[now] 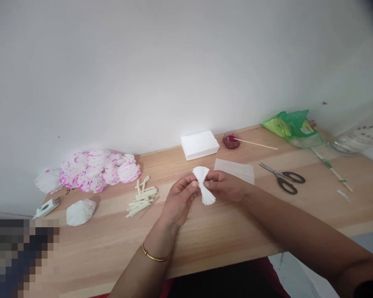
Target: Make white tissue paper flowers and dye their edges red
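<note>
Between my two hands is a pleated white tissue (pixel 208 195), pinched at its middle so both ends fan out like a bow. My left hand (pixel 182 196) grips its narrow waist from the left, thumb on top. My right hand (pixel 225 186) pinches the same waist from the right. Just behind my right hand a flat white tissue sheet (pixel 234 169) lies on the table. To the left of my left hand is a loose pile of pale cream strips (pixel 143 199). Whether a tie goes round the waist is hidden by my fingers.
Pink-edged tissue flowers (pixel 95 169) and a white tissue ball (pixel 80 212) lie left, near a white plug-like device (pixel 48 207). Along the back are a tissue stack (pixel 200 145), a dish of red liquid (pixel 231 140) with a stick, and a green bag (pixel 295 128). Scissors (pixel 282 178) lie right.
</note>
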Demonstrator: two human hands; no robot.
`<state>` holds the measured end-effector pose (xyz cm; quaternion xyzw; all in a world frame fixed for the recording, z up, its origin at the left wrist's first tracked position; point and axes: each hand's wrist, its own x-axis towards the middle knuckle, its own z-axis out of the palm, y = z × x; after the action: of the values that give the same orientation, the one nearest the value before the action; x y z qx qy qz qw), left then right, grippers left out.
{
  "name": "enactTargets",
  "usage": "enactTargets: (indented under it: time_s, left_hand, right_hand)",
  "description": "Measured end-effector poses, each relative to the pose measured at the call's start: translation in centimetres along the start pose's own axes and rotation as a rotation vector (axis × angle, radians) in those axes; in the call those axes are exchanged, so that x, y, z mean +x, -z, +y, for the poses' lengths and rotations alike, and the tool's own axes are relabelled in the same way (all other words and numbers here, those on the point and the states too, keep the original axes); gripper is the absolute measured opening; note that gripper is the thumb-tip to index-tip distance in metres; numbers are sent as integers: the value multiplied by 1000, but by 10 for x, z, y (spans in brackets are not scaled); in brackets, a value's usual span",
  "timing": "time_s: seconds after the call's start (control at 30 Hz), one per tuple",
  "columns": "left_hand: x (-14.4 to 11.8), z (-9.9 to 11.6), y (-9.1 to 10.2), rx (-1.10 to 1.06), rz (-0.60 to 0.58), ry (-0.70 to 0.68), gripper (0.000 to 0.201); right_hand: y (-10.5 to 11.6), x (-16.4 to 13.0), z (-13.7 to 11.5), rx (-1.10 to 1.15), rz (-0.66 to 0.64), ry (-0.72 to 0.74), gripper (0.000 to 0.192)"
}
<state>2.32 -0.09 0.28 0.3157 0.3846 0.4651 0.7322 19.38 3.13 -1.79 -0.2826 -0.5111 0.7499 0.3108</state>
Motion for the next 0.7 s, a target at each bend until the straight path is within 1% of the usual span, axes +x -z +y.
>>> enactTargets:
  time_s: [0.1, 0.2, 0.3, 0.37, 0.47, 0.57, 0.63, 0.7]
  left_hand:
    - [-2, 3, 1, 21, -129, -31, 32]
    - [-4, 5, 1, 158, -212, -91, 39]
    - [-6, 6, -2, 411, -180, -226, 49]
    - [-7, 4, -6, 545, -133, -292, 44]
    - [-9, -3, -8, 556, -96, -275, 39]
    - [-11, -11, -8, 554, -110, -250, 35]
    - [-12, -13, -8, 583, -131, -267, 29]
    - [-14, -13, -7, 642, -122, -313, 20]
  right_hand:
    - [-2, -1, 4, 284, -95, -63, 30]
    - [-3, -1, 4, 428, -120, -97, 29]
    - [-6, -1, 5, 498, -138, -82, 29]
    - [-8, 0, 7, 514, -153, -91, 30]
    - [-12, 2, 11, 508, -156, -143, 30]
    - [-14, 3, 13, 484, -171, -171, 31]
    - [-15, 2, 12, 464, -180, -163, 30]
    - [-16, 2, 12, 433, -164, -144, 27]
